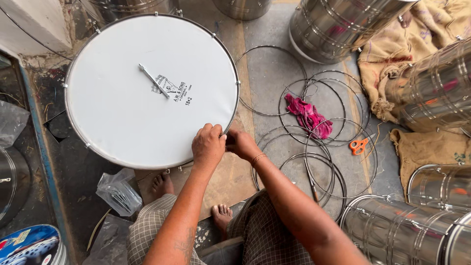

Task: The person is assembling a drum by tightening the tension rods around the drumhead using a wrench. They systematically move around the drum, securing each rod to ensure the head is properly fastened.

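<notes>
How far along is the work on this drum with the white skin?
Looks done: the white drumhead sits flat inside its metal rim, with several clips around the edge. In hand: the left hand and right hand work at the rim's near edge. Left: loose wire hoops and bare steel drum shells lie around.

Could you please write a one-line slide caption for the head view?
Both hands, left hand and right hand, work at the rim of a white drum, with metal rings and orange scissors alongside.
</notes>
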